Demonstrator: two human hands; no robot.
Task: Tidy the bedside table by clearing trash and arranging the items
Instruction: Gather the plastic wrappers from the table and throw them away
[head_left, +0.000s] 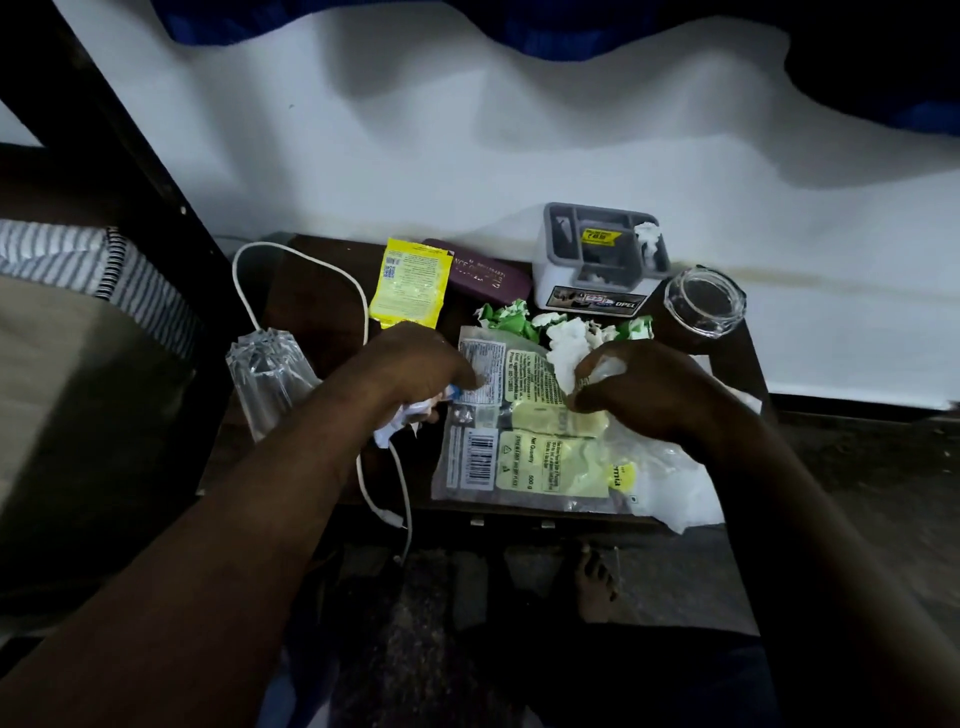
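Left hand (421, 369): fingers curled round a crumpled white paper scrap (402, 418), at the left edge of a flat clear plastic food wrapper with pale yellow label panels (524, 452). Right hand (654, 395): fingertips pinch a wad of white tissue (602, 370) over the wrapper's right half. Wrapper lies glossy, creased, on the dark wooden bedside table (311, 301), between both hands. Crumpled green-and-white scraps (511, 322) sit just behind it; a faceted clear glass tumbler (270, 379) stands inverted at left.

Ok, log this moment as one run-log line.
left hand: grips crumpled paper | right hand: pinches white scrap | plastic packet: flat on table
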